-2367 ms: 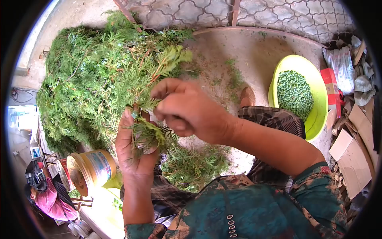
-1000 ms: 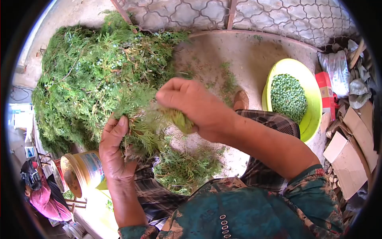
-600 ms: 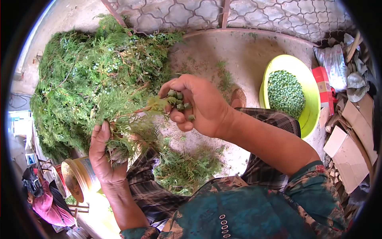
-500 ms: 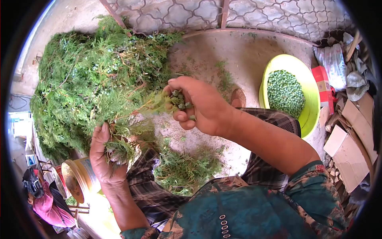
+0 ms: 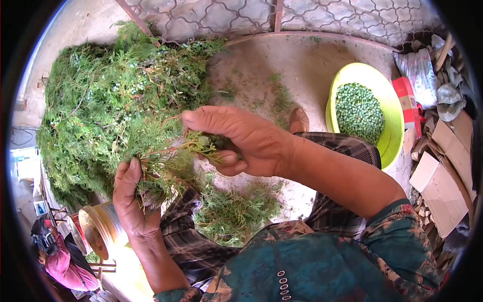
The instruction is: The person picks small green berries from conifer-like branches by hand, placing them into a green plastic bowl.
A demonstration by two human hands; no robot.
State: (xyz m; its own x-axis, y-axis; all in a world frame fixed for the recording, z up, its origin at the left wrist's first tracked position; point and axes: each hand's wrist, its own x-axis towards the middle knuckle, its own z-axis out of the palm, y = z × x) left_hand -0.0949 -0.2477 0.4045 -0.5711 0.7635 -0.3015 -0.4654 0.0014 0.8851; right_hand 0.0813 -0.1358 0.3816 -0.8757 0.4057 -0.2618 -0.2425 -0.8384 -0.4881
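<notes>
My left hand (image 5: 132, 201) is closed around the stem end of a leafy green conifer sprig (image 5: 166, 163), just above my left knee. From the right, my right hand (image 5: 254, 138) reaches to the sprig's outer end, thumb and fingers curled. Small green cones (image 5: 217, 141) sit inside its curled fingers, mostly hidden now. Whether its fingertips also pinch the foliage is hard to make out. Behind the sprig rises a big heap of cut conifer branches (image 5: 90, 126). To the right, a yellow-green basin (image 5: 396, 118) holds many green cones (image 5: 359, 113).
Stripped greenery (image 5: 239, 211) lies on the floor between my legs. A metal lattice (image 5: 332, 22) runs along the back. Flattened cardboard (image 5: 437, 194) and a red box (image 5: 406, 105) stand right of the basin. At lower left are a bucket (image 5: 103, 226) and a person in pink (image 5: 73, 267).
My right hand has moved slightly left and turned, knuckles now up, bringing its fingers closer to the sprig and covering the cones. My left hand stays nearly still. The view has shifted slightly.
</notes>
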